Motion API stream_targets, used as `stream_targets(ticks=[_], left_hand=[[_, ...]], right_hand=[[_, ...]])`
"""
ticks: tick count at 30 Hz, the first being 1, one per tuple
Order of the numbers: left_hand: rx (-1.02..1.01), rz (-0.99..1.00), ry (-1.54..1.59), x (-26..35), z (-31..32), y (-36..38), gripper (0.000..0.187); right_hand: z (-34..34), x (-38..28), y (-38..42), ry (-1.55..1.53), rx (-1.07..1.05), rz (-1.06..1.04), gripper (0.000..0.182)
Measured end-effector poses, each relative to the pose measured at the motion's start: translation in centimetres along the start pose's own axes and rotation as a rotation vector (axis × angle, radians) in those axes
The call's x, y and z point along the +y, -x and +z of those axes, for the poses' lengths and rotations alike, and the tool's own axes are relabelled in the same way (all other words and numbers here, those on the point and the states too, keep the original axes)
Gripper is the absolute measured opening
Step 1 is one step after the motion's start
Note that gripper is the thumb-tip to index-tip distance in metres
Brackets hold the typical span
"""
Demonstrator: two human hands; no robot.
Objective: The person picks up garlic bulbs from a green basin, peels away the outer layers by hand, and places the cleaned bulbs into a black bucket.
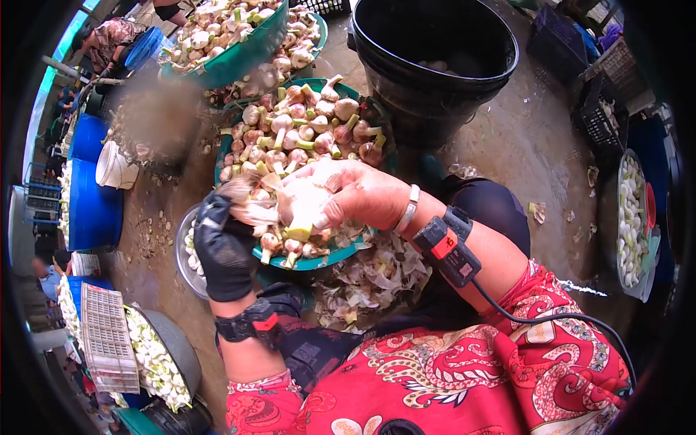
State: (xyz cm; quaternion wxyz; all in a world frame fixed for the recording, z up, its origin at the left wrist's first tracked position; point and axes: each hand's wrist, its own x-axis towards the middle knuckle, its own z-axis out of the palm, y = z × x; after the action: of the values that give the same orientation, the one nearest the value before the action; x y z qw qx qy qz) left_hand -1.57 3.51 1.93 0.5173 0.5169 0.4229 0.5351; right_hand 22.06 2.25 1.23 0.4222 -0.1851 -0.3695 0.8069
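Observation:
My left hand (223, 250), in a black glove, is closed round a garlic bulb with loose papery skin (254, 203). Bare and wearing a white wristband, my right hand (366, 194) pinches white garlic skin (304, 199) beside it. Both hands are close together over a green basin (221, 156) filled with garlic bulbs (297, 134) with cut stems. A metal bowl (183, 257) with white peeled garlic is partly hidden behind my left hand. Peeled skins (377, 279) lie in a heap below the basin.
A large black bucket (428, 94) stands beyond the basin. Another green basin (239, 61) of garlic is at the top. Blue tubs (98, 203) and a basin of peeled cloves (156, 355) stand left; another basin (631, 217) is right. A person (112, 40) is at upper left.

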Motion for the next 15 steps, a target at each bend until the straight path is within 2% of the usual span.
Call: stream_targets(ticks=[1, 2, 4, 5, 6, 8, 10, 11, 12, 14, 15], left_hand=[[0.026, 0.221, -0.253, -0.4, -0.5, -0.2, 0.024], [0.02, 0.225, -0.252, -0.6, -0.8, -0.2, 0.024], [-0.24, -0.071, -0.406, -0.6, -1.2, 0.2, 0.027], [-0.237, -0.281, -0.376, -1.0, 0.0, 0.8, 0.034], [-0.258, -0.301, -0.469, -0.7, 1.0, 1.5, 0.042], [-0.141, -0.236, -0.304, 0.9, 2.9, 1.5, 0.047], [-0.143, -0.206, -0.143, 2.3, 2.9, 0.9, 0.052], [-0.119, -0.142, -0.146, 3.0, 3.9, 0.8, 0.044], [-0.114, -0.146, -0.145, 2.4, 3.7, 0.9, 0.044], [-0.166, -0.075, -0.414, 0.9, 2.9, 0.6, 0.028], [-0.21, 0.049, -0.672, 0.9, 2.5, 0.5, 0.015]], right_hand=[[0.1, 0.2, 0.0, -0.035, 0.023, -0.039, 0.06], [-0.3, 0.4, -0.1, -0.034, 0.025, -0.046, 0.06], [-1.2, 0.7, -0.5, -0.029, 0.075, -0.066, 0.059], [-1.2, 0.2, -0.5, -0.052, 0.08, -0.075, 0.053], [-1.2, -0.3, -0.4, -0.047, 0.08, -0.08, 0.053], [-0.9, -0.6, 0.0, 0.08, 0.202, -0.058, 0.048], [0.1, -0.8, 0.1, 0.122, 0.237, -0.085, 0.042], [0.1, -0.6, -0.1, 0.186, 0.221, -0.102, 0.038], [0.0, -0.4, -0.1, 0.25, 0.205, -0.117, 0.035], [-0.5, 0.4, -0.6, 0.277, 0.176, -0.116, 0.035], [-0.5, 0.5, -0.6, 0.318, 0.178, -0.093, 0.035]])
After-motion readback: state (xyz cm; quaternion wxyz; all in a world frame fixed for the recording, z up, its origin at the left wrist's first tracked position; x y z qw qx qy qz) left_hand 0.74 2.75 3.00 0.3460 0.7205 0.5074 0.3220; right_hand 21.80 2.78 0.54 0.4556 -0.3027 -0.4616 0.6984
